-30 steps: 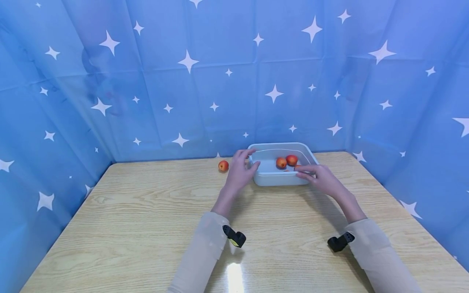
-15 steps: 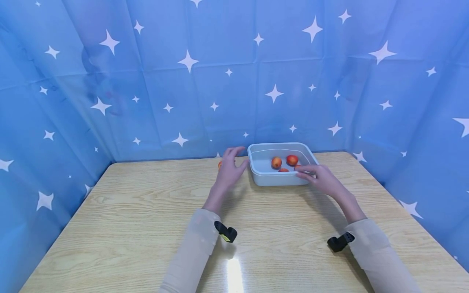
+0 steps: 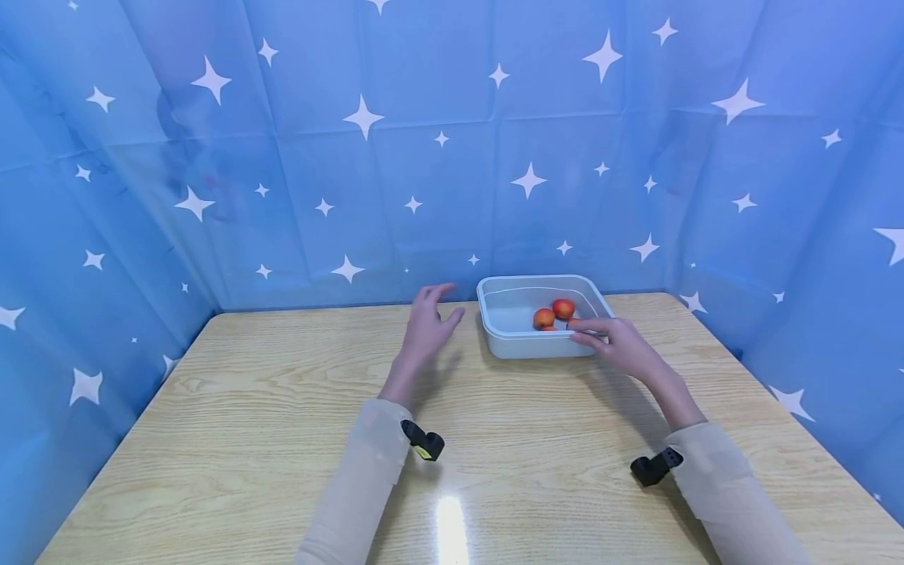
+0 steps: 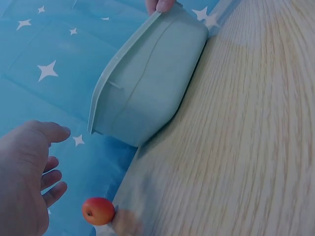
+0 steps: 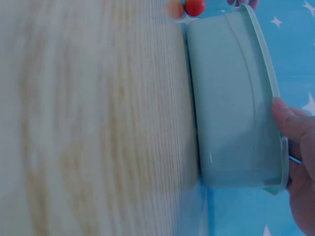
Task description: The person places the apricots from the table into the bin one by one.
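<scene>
A pale blue-green plastic bin (image 3: 523, 347) stands at the back of the table with several small red-orange apples (image 3: 563, 308) inside. My right hand (image 3: 621, 345) grips its near rim toward the right corner; in the right wrist view the thumb (image 5: 283, 115) lies outside the wall and the fingers go over the rim. Left of the bin, my left hand (image 3: 424, 326) is held with fingers apart and nothing in them. One loose apple (image 4: 98, 211) lies on the table just beyond those fingers in the left wrist view; in the head view the hand hides it.
The wooden table (image 3: 282, 439) reaches back to a blue star-print curtain (image 3: 438, 141), which also hangs along both sides. The bin and the loose apple are close to the table's far edge. Each sleeve carries a black wrist camera (image 3: 424, 441).
My left hand has moved left from the bin's left rim to the loose apple, which it now covers in the head view. An apple in the bin has rolled slightly. My right hand stays put.
</scene>
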